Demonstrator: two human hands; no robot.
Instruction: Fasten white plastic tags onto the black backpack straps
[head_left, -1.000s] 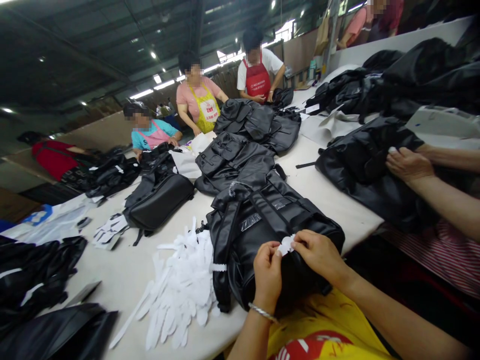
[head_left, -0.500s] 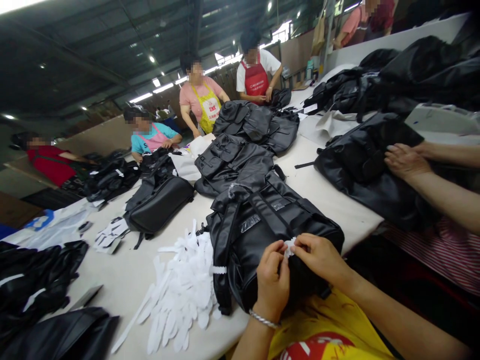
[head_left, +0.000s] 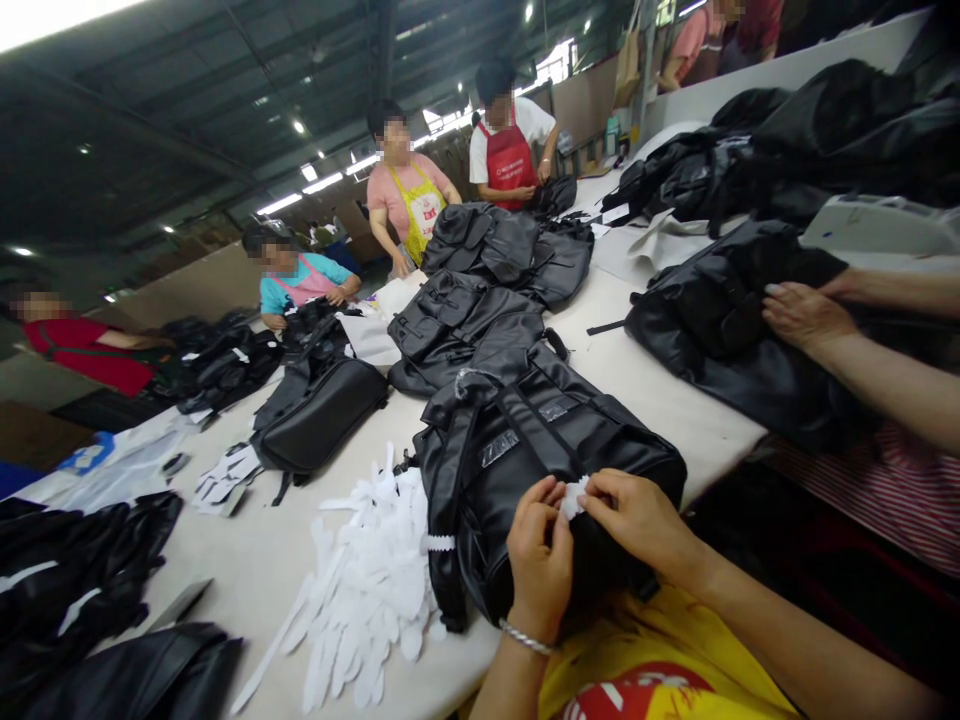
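A black backpack (head_left: 517, 450) lies on the pale table (head_left: 247, 560) right in front of me. My left hand (head_left: 538, 560) and my right hand (head_left: 637, 520) meet at its near end. Both pinch a small white foam piece (head_left: 574, 496) against the bag, fingers closed on it. A silver bracelet circles my left wrist. One white wrap (head_left: 438, 543) sits around a strap on the bag's left side.
A heap of white foam pieces (head_left: 360, 590) lies left of the bag. More black backpacks (head_left: 480, 280) are stacked behind and at the right. A co-worker's hand (head_left: 806, 315) rests on a bag at right. Several people in aprons work along the far side.
My left hand has closed in toward my right, and the white piece is now pinched more tightly between both. The view drifted slightly.
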